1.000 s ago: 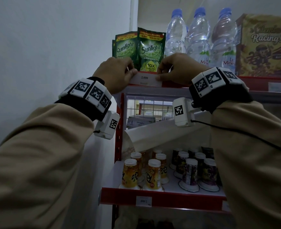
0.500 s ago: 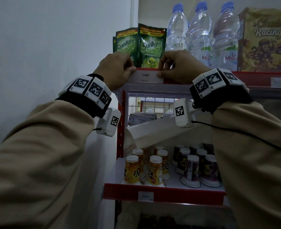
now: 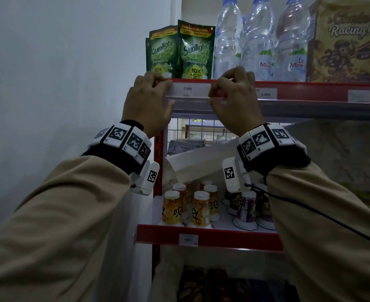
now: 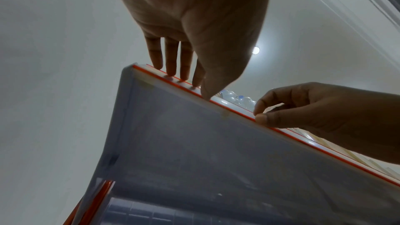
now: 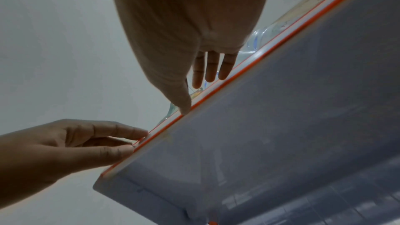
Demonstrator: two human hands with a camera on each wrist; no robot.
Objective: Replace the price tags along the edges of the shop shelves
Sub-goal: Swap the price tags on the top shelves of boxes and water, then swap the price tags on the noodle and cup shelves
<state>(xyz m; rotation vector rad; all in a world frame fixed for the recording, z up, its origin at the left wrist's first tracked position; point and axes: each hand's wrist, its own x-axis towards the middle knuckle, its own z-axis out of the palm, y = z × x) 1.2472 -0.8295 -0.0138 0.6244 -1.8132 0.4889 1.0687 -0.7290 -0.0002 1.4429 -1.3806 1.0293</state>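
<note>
The price tag is a white strip marked 2.000, and it sits in the red front edge of the top shelf, at the left end of this shelf. Your left hand is at the left end of the tag: the fingers curl over the top of the edge and the thumb presses from the front, so the hand pinches the tag together with the rail. Your right hand does the same at the right end of the tag, with the thumb on the lower part of the rail and the fingertips on top. In the left wrist view the fingertips touch the thin red line of the edge, and in the right wrist view the thumb meets the same line.

Directly behind the tag stand two green Sunlight pouches. To the right of them stand three water bottles, and then a cereal box. Another tag marked 6.000 is just beside your right hand. On the lower shelf stand small orange bottles and dark cups, and this shelf carries its own white tag.
</note>
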